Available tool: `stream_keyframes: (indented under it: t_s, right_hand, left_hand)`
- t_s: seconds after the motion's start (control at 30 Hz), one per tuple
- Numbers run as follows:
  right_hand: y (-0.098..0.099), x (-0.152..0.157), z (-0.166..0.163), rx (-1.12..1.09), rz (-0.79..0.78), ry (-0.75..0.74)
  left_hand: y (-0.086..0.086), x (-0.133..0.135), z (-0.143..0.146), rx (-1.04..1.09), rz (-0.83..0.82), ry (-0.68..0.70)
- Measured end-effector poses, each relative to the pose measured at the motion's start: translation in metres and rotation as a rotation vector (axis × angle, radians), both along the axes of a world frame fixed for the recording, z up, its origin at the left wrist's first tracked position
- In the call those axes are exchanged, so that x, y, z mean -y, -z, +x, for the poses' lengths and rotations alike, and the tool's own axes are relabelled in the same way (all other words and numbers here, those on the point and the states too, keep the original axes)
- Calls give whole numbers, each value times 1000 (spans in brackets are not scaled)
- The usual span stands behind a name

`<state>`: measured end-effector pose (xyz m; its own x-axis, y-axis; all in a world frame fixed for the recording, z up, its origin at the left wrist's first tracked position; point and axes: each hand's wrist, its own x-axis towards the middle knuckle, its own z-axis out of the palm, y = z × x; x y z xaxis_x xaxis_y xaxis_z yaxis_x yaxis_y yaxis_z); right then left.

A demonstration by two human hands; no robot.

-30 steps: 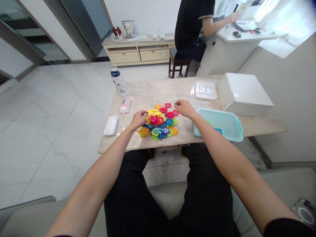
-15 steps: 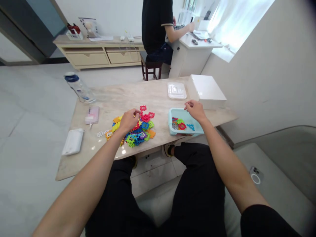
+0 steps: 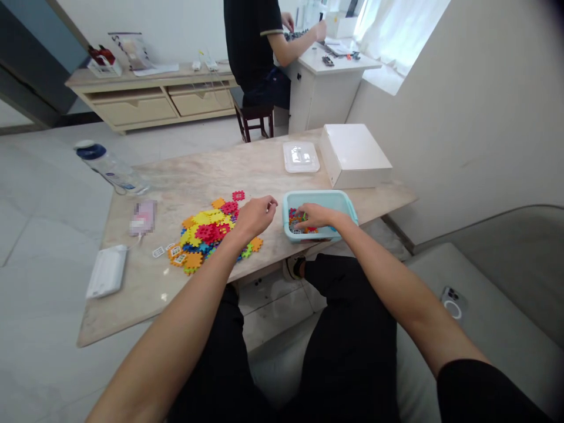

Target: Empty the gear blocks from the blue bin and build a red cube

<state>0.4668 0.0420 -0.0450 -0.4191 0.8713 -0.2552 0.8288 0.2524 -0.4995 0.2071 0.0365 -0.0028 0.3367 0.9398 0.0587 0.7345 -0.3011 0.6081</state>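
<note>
Over the marble-topped table, my left hand is held between a heap of colourful plastic building pieces and a light-blue plastic bin. Its fingers are curled together; whatever they hold, if anything, cannot be made out. The heap mixes yellow, red, orange, blue and green notched plates. My right hand reaches into the bin with fingers apart, just over the loose pieces at its left end. Part of those pieces is hidden under the hand.
Behind the bin are a clear plastic lid and a white box. A water bottle, a pink packet and a white pack line the table's left side. A person sits at a white desk beyond.
My left hand has moved right, off the heap. My right hand has lowered from above the bin's far edge down into it, fingers spreading. The view has shifted slightly right.
</note>
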Motion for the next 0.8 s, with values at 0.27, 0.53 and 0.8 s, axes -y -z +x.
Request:
stream_keyframes:
  t_s: [0.27,0.53,0.8]
  right_hand:
    - [13,1,5,21,-93,-59]
    - [5,7,-11,188,-147,-95]
    - [0,8,-11,256,-184,-104]
  left_hand:
    - [-12,7,19,14,1,32]
    - [-26,22,19,20,-2,80]
    - [-41,29,14,-265,53,135]
